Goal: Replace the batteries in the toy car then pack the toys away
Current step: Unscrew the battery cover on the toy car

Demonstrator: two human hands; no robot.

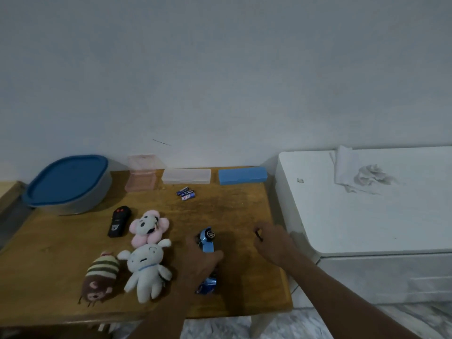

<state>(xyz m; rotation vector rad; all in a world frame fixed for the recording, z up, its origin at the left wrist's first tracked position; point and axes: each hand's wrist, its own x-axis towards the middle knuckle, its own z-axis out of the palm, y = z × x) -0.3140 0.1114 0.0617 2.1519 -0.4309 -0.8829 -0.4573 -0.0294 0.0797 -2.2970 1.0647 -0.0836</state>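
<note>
A blue toy car [207, 243] lies tipped on the wooden table [234, 211], one wheel facing up. My left hand [200, 260] grips it across the middle, hiding much of the body. To its right my right hand [271, 243] pinches a small dark thing [258, 236] just above the table; I cannot tell what it is. Three batteries [186, 193] lie near the back. Left of the car rest a pink flower plush [148, 226], a white plush [146, 270], a striped brown plush [100, 277] and a black remote [119, 221].
At the back stand a grey tub with a blue lid [68, 183], a pink clear box [141, 176], a clear flat case [186, 176] and a blue case [242, 175]. A white cabinet [367, 211] with crumpled tissue [367, 177] adjoins the table's right edge.
</note>
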